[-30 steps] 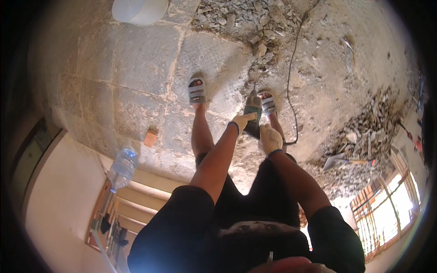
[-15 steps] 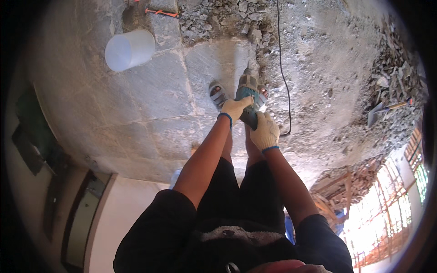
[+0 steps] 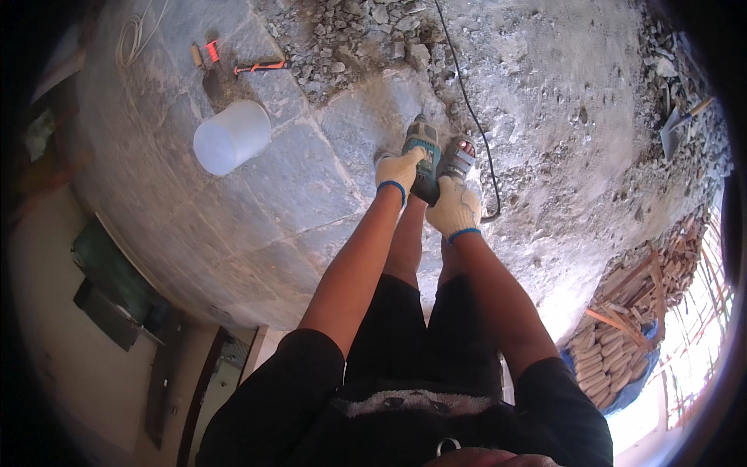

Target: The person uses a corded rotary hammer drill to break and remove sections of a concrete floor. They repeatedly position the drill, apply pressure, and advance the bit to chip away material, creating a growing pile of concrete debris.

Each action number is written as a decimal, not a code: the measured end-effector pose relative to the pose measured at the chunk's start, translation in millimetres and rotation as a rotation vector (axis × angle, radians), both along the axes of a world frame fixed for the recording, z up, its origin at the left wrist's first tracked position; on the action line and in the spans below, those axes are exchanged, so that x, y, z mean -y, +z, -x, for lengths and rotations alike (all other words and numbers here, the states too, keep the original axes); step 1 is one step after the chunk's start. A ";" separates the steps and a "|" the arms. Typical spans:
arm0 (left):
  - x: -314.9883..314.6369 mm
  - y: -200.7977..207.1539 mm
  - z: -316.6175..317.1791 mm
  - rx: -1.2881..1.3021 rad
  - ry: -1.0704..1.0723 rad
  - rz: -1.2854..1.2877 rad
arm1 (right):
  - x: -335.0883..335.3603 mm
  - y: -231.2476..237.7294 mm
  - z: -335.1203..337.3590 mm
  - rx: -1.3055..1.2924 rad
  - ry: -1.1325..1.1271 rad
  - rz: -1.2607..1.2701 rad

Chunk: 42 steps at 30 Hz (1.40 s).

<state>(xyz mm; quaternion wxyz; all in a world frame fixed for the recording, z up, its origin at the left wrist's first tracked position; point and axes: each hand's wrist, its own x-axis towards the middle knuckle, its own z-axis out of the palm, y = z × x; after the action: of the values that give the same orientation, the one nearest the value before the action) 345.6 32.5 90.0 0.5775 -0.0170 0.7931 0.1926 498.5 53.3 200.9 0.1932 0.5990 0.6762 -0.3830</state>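
Note:
With both hands I hold a teal and grey hammer drill [image 3: 422, 146] in front of my legs, its nose pointing away from me toward the broken floor edge. My left hand [image 3: 400, 170], in a cream knit glove with a blue cuff, is wrapped round the drill's body. My right hand [image 3: 454, 208], gloved alike, grips its rear end, where the handle is mostly hidden by the glove. The bit's tip blurs against the dusty floor, so contact is unclear. A dark power cord [image 3: 476, 124] curves along the floor to the drill's right.
My sandalled foot [image 3: 457, 161] stands beside the drill. Broken rubble [image 3: 350, 50] lies ahead. Left are a translucent white bucket [image 3: 237, 134], an orange and black hammer [image 3: 263, 67] and a coiled cable [image 3: 136, 39]. A long-handled blade tool [image 3: 671, 136] and stacked sacks [image 3: 603, 362] are at right.
My view has swung, bringing the coiled cable and the sacks into sight. My feet have shifted relative to the drill. Both hands keep their hold on the hammer drill.

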 end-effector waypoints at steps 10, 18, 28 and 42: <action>-4.9 -0.9 -2.0 0.062 0.267 -0.030 | -11.8 -10.3 1.0 0.004 0.073 0.043; -2.9 -11.5 -0.4 0.015 0.157 0.033 | -4.6 -19.6 0.1 0.007 0.059 0.034; -2.9 -20.3 -9.1 0.025 0.256 -0.036 | -17.4 -24.6 -3.8 0.013 0.108 0.017; -28.2 -30.4 -12.6 -0.045 0.291 0.012 | -39.8 -33.5 -5.8 0.027 0.100 0.028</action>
<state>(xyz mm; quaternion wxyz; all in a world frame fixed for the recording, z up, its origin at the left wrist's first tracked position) 358.2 60.7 59.5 0.5254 -0.1307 0.7962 0.2699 504.3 93.2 167.4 0.2295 0.5667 0.6973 -0.3741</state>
